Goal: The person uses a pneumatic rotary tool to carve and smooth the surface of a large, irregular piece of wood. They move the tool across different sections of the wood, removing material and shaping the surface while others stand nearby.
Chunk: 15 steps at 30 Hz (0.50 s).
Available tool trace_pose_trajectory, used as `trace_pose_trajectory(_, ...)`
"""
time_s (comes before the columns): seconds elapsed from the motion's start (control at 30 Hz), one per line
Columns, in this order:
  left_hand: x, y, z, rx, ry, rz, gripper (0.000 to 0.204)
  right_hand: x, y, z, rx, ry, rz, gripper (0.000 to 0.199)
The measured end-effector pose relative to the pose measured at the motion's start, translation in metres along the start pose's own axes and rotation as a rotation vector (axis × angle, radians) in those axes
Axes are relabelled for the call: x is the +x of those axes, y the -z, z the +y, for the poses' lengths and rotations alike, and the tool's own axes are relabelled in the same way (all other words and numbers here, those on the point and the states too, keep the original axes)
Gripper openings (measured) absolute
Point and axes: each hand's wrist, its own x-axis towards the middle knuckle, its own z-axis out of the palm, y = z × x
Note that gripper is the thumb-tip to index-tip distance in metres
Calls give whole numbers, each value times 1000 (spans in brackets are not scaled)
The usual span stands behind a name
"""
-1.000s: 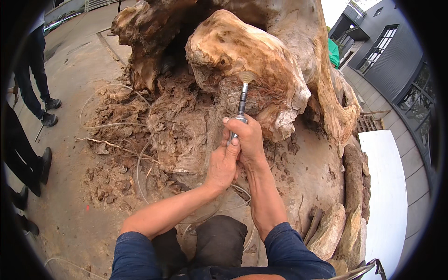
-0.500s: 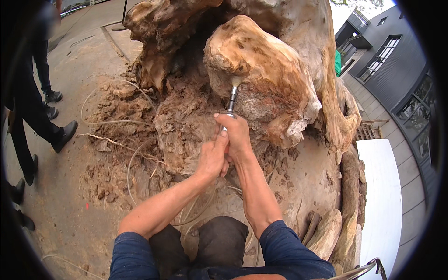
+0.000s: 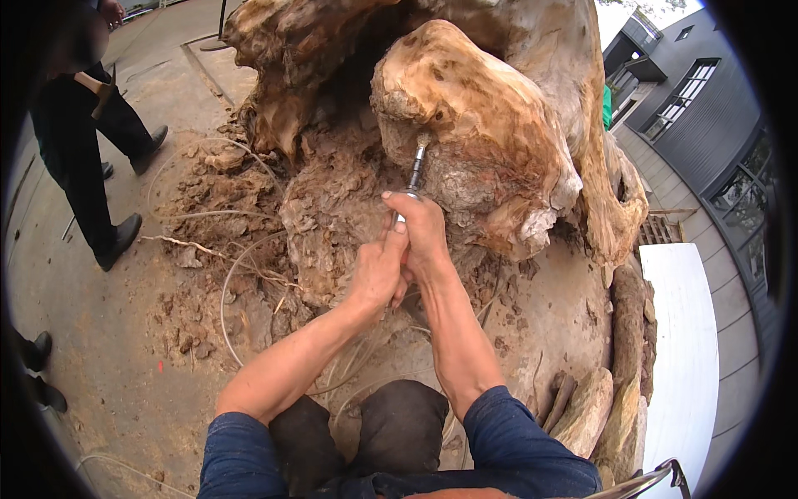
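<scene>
The pale wood burl and the crumbly stump mass wall in the space ahead of both hands, while open concrete ground lies leftward, past loose roots.

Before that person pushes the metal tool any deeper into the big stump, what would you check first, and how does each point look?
1. Both hands on the tool: ok. The left hand and right hand wrap the metal tool together.
2. Tip seated: ok. It meets the pale wood lobe.
3. What the tip is doing inside the wood: cannot tell, it is hidden.
4. Bystander distance: ok. The person in dark trousers stands apart on the concrete.
5. Footing: not ok. A thin hose and loose bark chips lie by the knees.
</scene>
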Motion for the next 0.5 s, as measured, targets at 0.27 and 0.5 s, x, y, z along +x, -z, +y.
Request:
trace_pose_trajectory(0.27, -17, -2, -10, -32, 53, 24, 70, -14, 0, 4, -6, -59, -31, 21)
trace_pose_trajectory(0.5, -20, 1, -5, 55, -26, 19, 71, -15, -2, 4, -2, 21, -79, 21)
